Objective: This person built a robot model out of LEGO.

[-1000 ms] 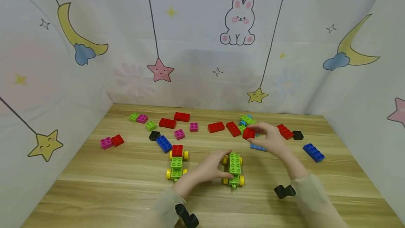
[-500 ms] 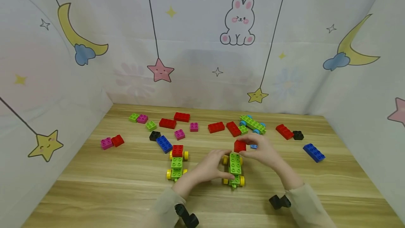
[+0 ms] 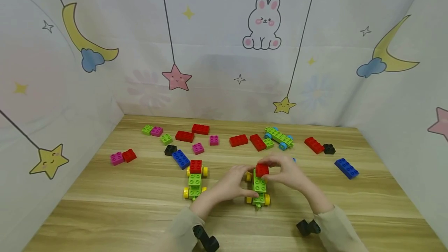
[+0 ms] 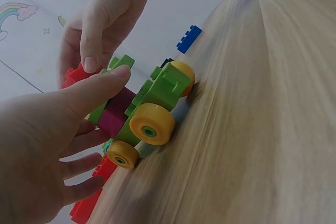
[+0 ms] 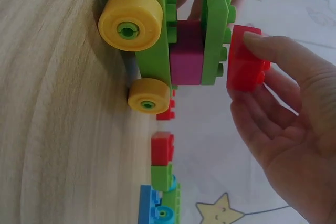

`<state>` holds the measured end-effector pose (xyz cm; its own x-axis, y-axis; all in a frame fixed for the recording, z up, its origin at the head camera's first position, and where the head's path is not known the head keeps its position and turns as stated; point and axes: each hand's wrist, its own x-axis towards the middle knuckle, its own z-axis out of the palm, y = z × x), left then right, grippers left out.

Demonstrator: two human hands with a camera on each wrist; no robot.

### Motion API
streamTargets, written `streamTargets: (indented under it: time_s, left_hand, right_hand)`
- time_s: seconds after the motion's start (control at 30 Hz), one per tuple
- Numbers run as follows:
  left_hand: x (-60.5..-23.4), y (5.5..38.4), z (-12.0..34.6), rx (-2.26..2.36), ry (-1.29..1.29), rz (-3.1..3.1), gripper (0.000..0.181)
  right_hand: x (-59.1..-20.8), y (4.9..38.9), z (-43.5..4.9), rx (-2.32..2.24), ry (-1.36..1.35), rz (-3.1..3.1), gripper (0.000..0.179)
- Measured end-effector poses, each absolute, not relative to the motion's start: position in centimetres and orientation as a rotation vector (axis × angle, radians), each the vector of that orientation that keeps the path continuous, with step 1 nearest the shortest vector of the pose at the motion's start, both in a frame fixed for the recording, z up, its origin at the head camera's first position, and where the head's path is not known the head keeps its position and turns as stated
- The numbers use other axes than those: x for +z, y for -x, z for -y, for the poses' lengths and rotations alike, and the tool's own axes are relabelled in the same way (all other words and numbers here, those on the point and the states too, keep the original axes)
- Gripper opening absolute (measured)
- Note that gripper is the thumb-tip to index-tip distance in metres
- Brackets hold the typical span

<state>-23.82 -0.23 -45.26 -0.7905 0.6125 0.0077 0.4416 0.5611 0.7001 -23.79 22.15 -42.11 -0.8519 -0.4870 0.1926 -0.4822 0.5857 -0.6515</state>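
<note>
My right hand [image 3: 288, 174] pinches a red building brick [image 3: 261, 169] between thumb and fingers. In the right wrist view this brick [image 5: 242, 64] is close over the studs of a long green brick [image 5: 212, 35], with a small gap showing. That green brick tops a toy car [image 3: 259, 186] with a magenta brick [image 5: 186, 56] beneath and yellow wheels [image 5: 131, 22] on a green base. My left hand [image 3: 231, 184] holds the car from its left side, thumb at the near part of the green brick, index finger at the far end; its other fingers [image 4: 84, 169] extend loosely.
A similar car [image 3: 195, 182] with a red brick on top stands left of my left hand. Loose red, magenta, green, black and blue bricks [image 3: 181, 159] lie along the back. A green base with blue wheels [image 3: 279, 137] sits behind my right hand. Printed cloth walls enclose the wooden table [image 3: 140, 217].
My right hand has carried the red brick left and toward me, from right of the car to just over its far end. The left hand has stayed in place on the car.
</note>
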Motion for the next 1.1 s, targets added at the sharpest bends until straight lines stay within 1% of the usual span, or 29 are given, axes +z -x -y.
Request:
streamTargets:
  time_s: [0.6,0.83,1.1]
  left_hand:
    - [-45.35,23.85,0.28,1.058,-0.865,-2.553,0.079]
    - [-45.3,23.84,0.27,1.066,-0.858,-2.548,0.078]
    - [-45.57,23.9,0.33,1.064,-0.847,-2.542,0.077]
  right_hand:
    - [-42.52,23.86,-22.19,-1.1,0.862,-2.787,0.035]
    - [-42.29,23.73,-22.02,-1.125,0.832,-2.757,0.032]
    - [-42.4,23.76,-21.89,-1.117,0.807,-2.743,0.035]
